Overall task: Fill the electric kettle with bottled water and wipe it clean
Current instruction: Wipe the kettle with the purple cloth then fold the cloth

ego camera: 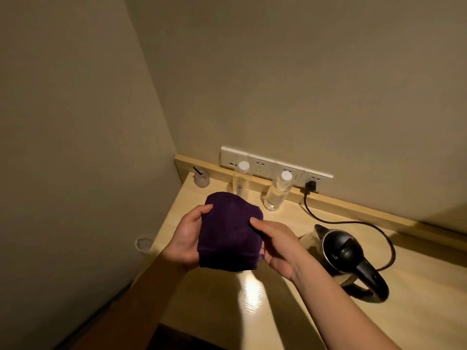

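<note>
Just above the table's (278,322) left edge, left hand (185,242) and right hand (279,250) both pinch a folded purple cloth (231,234), the kettle (347,253) standing near its right edge, two bottles (276,193) at the back

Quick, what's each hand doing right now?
Left hand: closed on the purple cloth, gripping its left side.
Right hand: closed on the same cloth, pinching its right edge.
</note>
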